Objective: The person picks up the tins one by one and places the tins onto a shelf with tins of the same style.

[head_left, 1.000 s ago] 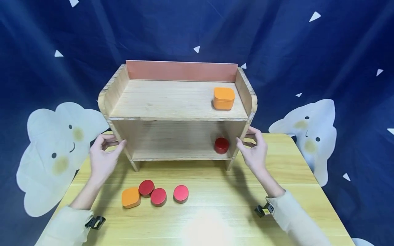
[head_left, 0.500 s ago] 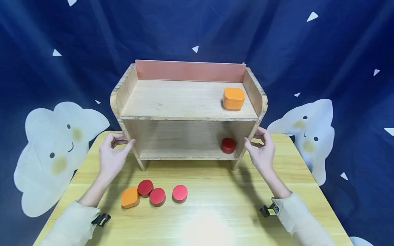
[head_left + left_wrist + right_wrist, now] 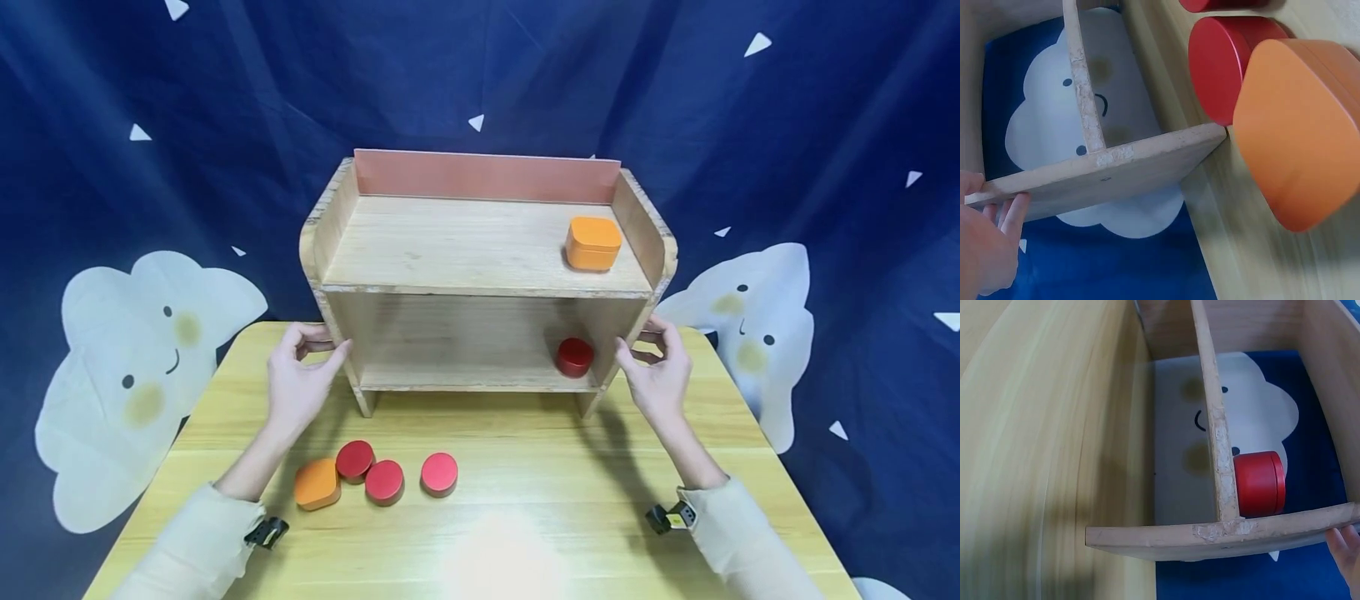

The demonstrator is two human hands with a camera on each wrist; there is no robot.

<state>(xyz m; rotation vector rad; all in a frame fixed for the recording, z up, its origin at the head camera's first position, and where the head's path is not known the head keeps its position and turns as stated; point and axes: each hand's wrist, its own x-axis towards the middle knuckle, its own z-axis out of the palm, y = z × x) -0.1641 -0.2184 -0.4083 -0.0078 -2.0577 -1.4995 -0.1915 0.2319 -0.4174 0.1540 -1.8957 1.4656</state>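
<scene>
Left hand [image 3: 303, 379], right hand [image 3: 660, 373] gripping shelf [image 3: 457, 250] sides. Looking part-loaded: orange box [image 3: 593, 244] sitting up top, red tin [image 3: 575, 357] below; second box [image 3: 317, 484], three tins [image 3: 385, 482] lying on counter [image 3: 517, 442].

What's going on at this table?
A person is gripping a small wooden shelf by its two sides, left hand on one and right hand on the other. An orange box sits on the top level, a round red box below, both near the right end. On the table in front are three more red boxes and a second orange box.
</scene>
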